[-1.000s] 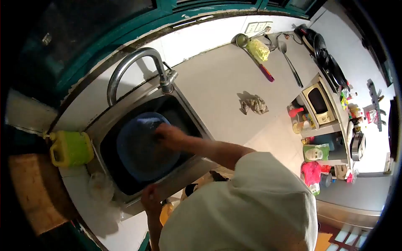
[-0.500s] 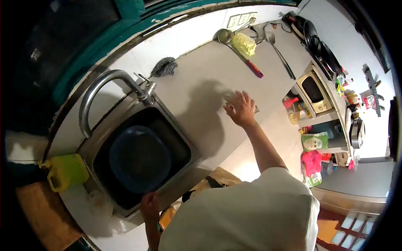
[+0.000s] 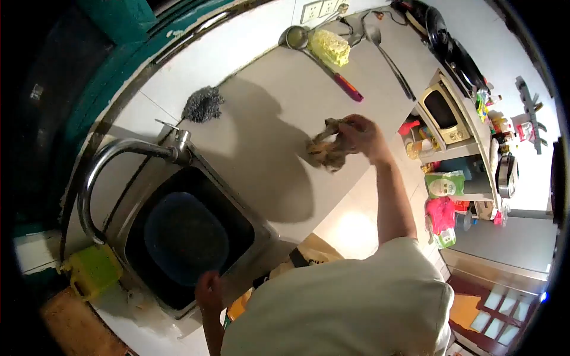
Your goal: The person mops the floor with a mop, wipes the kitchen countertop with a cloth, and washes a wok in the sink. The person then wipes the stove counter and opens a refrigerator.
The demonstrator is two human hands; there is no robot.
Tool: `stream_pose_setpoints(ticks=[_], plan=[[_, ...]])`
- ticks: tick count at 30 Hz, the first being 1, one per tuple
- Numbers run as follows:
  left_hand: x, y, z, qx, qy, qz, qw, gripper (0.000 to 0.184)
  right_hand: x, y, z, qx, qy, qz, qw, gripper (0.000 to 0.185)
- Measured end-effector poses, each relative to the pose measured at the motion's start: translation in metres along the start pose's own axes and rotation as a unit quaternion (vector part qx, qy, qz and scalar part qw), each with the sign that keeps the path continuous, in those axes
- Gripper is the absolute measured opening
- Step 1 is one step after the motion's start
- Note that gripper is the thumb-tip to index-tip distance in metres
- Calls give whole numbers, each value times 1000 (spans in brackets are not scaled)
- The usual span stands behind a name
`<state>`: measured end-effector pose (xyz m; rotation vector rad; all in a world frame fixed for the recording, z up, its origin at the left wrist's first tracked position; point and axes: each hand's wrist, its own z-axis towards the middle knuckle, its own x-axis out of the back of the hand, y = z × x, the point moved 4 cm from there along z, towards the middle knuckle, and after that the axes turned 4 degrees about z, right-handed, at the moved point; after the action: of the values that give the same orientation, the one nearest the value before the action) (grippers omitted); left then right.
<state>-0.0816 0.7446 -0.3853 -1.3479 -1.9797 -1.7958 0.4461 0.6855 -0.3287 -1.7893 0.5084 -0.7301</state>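
Observation:
Above the counter, my right hand point(image 3: 361, 137) pinches a crumpled brownish-grey rag point(image 3: 328, 155), which hangs in loose folds. My left hand point(image 3: 208, 289) is at the near rim of the sink point(image 3: 261, 234); its fingers are too dim to read. Inside the dark basin sits a round blue tub point(image 3: 187, 237), close to that hand. The curved metal faucet point(image 3: 95, 172) arches over the sink's far left corner. A grey steel-wool scrubber point(image 3: 203, 105) lies on the counter behind it.
At the back lie a ladle point(image 3: 295, 38) with a red handle end, a yellow-green cabbage point(image 3: 330, 47) and a metal spatula point(image 3: 389, 59). A yellow-green jug point(image 3: 95, 272) stands left of the sink. A shelf with a microwave point(image 3: 444, 115) is at the right.
My right hand, earlier spread over the counter, has taken hold of the rag and lifted it. The view has shifted, and the sink now appears further left.

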Motion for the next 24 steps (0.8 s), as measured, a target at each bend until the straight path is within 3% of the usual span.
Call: stream_pose_setpoints(ticks=[2, 4, 6, 7, 8, 10, 12, 13, 16, 18, 20, 22, 24], plan=[[-1, 13, 10, 3, 17, -1, 1000, 13, 13, -5, 8, -55, 11, -156, 986, 20], [-7, 8, 16, 1, 2, 0, 1000, 12, 22, -15, 20, 5, 80, -255, 964, 21], [-11, 8, 15, 3, -8, -4, 1000, 12, 23, -10, 36, 24, 149, -162, 975, 25], [-10, 15, 18, 0, -7, -8, 1000, 12, 29, 37, 64, 81, 163, -67, 981, 43], [-8, 19, 21, -5, -4, -13, 1000, 12, 19, 50, 70, 110, 116, -55, 986, 54], [-8, 19, 22, -23, -4, 12, 1000, 12, -15, 84, 75, 105, 36, -223, 968, 54], [-6, 17, 20, -7, 1, 14, 1000, 12, -47, 68, 54, 245, 140, -521, 806, 53], [-5, 18, 17, 15, 7, 4, 1000, 12, -46, 75, 68, 230, 134, -448, 854, 54], [-9, -6, 3, 54, 12, -22, 998, 13, -65, 80, 131, 231, 243, -419, 844, 53], [-13, -9, 3, 53, -1, -11, 999, 14, -95, 68, 185, 227, 205, -392, 868, 51], [-14, 4, 3, 44, -28, 35, 998, 15, -140, 45, 217, 261, 97, -317, 907, 42], [-15, 4, 0, 41, -27, 21, 999, 15, -187, 34, 214, 419, 75, -295, 855, 34], [-11, 4, -5, 58, -34, 24, 997, 16, -196, 21, 171, 413, -33, -249, 876, 32]])
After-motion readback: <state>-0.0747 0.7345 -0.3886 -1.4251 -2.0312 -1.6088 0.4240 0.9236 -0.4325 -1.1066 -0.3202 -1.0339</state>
